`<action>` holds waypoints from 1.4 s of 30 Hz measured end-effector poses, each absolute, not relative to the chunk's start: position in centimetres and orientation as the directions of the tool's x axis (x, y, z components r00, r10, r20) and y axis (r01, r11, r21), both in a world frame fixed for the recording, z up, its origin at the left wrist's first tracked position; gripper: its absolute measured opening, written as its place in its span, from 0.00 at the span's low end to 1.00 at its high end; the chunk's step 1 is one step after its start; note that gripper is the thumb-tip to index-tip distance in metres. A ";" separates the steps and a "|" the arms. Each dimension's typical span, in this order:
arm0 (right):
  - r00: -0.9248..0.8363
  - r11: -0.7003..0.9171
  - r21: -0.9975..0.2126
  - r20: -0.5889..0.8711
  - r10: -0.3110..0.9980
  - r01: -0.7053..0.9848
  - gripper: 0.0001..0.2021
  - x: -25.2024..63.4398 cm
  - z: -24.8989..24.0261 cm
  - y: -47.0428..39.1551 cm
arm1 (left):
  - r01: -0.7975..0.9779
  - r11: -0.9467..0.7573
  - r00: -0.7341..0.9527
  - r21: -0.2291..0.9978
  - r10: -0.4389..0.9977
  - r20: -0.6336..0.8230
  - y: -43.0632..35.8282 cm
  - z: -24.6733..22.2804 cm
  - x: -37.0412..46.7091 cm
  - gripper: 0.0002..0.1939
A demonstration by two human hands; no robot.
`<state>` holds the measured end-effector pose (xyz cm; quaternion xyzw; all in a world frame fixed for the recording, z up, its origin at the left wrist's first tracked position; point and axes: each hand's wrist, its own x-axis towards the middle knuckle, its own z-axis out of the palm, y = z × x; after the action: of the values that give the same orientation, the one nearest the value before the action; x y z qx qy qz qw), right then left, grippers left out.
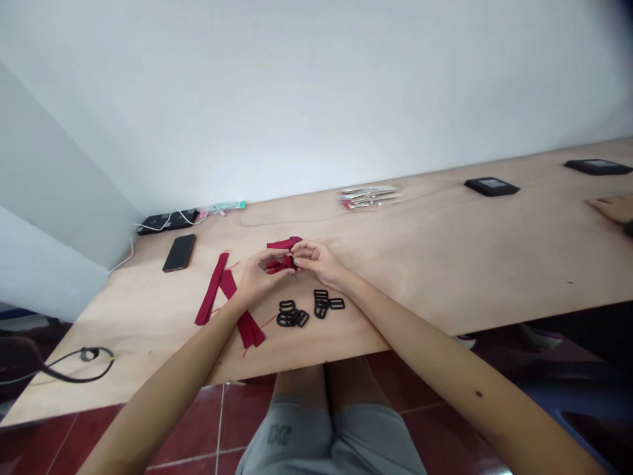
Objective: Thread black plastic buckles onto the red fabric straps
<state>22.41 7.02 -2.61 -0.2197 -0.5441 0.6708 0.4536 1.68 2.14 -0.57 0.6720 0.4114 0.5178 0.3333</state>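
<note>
My left hand (260,276) and my right hand (324,266) meet over the middle of the wooden table, both closed on a red fabric strap (287,262). The fingers cover much of the strap, so I cannot tell whether a buckle is on it. Just behind the fingertips lies another red strap piece (277,244), with something black at its right end. Below my hands are two small piles of black slider buckles (291,316), (321,303). Left of my left hand lie flat red straps (212,289), (251,330) with loose threads, partly behind my forearm.
A phone (179,253) lies at the left, near black boxes (165,221) with a white cable. Thin packets (370,196) lie by the wall. Two black devices (492,187), (598,166) and another person's hand (613,207) are at the right. A black cable (79,377) loops at the left corner.
</note>
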 end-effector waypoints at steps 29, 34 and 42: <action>-0.210 0.155 -0.908 0.252 0.945 -0.389 0.15 22.1 -0.9 6.3 | 0.460 -0.446 0.146 0.768 0.891 0.430 2.9 -1.3 0.9 0.20; -0.210 0.074 -0.867 0.202 0.957 -0.493 0.17 22.2 -1.0 6.6 | 0.361 -0.419 0.160 0.833 0.908 0.388 2.9 -1.5 1.1 0.21; -0.292 0.051 -0.887 0.205 0.934 -0.460 0.18 22.1 -1.0 6.6 | 0.230 -0.435 0.160 0.871 0.899 0.407 3.0 -1.7 1.1 0.23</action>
<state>22.12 6.57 -1.05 -0.2461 -0.4820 0.6433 0.5416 1.09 3.05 -1.68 0.6839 0.4127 0.4998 0.3349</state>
